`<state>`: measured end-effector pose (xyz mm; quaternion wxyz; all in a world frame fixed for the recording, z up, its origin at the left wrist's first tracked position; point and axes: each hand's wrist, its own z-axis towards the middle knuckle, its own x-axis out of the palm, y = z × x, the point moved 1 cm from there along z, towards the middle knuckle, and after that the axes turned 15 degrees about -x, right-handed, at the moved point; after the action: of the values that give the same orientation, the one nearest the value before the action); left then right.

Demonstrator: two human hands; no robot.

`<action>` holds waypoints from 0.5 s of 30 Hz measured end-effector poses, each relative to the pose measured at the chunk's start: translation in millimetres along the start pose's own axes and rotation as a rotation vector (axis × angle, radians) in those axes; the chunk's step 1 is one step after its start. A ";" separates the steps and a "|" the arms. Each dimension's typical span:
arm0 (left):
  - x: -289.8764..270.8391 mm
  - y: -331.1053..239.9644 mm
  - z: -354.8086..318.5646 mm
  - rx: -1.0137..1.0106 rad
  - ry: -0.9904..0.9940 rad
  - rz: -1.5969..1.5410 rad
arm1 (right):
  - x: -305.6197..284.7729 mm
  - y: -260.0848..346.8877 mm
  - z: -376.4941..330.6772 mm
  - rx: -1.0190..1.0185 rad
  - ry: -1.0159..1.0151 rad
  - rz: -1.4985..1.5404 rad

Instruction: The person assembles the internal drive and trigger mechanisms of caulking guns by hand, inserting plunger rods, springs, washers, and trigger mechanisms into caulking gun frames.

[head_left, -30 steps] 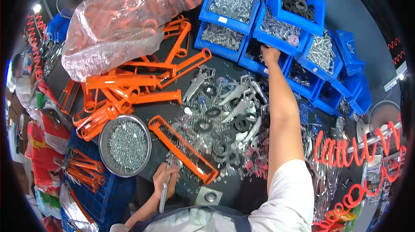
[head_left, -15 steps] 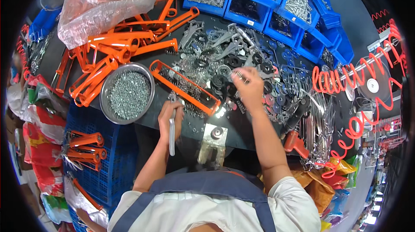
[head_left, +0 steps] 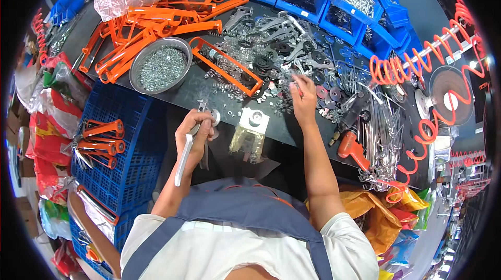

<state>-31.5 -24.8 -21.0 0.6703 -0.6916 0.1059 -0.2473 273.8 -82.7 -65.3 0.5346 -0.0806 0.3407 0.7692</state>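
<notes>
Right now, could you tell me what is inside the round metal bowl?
The round metal bowl is filled with small silvery screws. Its bottom is covered by them.

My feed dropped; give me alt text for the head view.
The left hand grips a metal handle while the right hand picks among washers on the dark bench, near a bowl of screws.

Left hand [head_left: 194,136]: fingers curled shut in a fist, forearm bent and drawn close to the torso. Right hand [head_left: 304,97]: arm stretched forward and nearly straight, palm down, fingertips pinched together at the far end of the reach.
</notes>
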 end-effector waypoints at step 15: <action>10.1 18.9 -31.8 -0.130 0.213 0.213 | -25.1 -3.1 -46.0 0.263 -0.007 0.113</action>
<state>-34.7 -58.9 -38.2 0.6315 -0.6882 0.2650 -0.2394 275.9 -129.4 -89.1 0.4977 0.0121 0.4405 0.7470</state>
